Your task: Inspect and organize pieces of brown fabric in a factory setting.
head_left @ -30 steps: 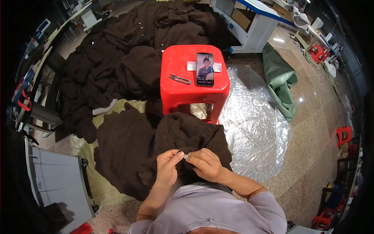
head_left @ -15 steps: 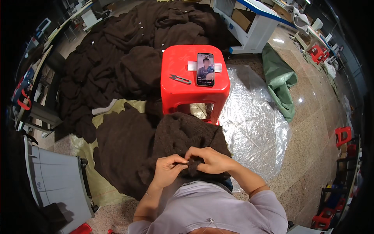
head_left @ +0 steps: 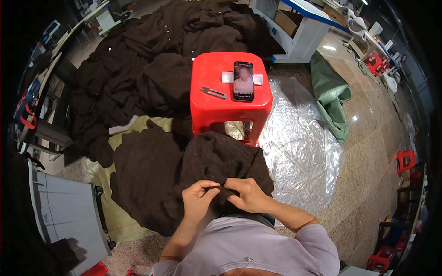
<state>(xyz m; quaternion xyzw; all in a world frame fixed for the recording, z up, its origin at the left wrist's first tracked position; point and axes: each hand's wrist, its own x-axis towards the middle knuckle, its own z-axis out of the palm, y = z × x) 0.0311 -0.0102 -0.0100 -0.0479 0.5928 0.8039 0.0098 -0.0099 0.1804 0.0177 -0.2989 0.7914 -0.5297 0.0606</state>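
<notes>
Dark brown knitted fabric [head_left: 216, 158] lies across my lap and spreads down to the left. My left hand [head_left: 199, 197] pinches a fold of it between thumb and forefinger. Close beside it, my right hand [head_left: 248, 194] grips the same fold with bent fingers. Whether anything small sits between the fingertips is hidden. Just beyond my lap stands a red plastic stool [head_left: 207, 69]. On its seat are a pair of thread snips [head_left: 213, 93] and a lit phone [head_left: 244, 82], which rests across a white strip [head_left: 227, 77].
A large heap of brown fabric [head_left: 161, 69] covers the floor at the far left. Clear plastic sheeting [head_left: 301, 161] and a green sack [head_left: 329, 96] lie to the right. A grey bin-like box [head_left: 66, 216] stands at near left, and a white-and-blue table [head_left: 299, 41] stands far right.
My right hand has shifted slightly down and right, and the pinched fold is stretched a little between both hands. The picture on the phone has changed.
</notes>
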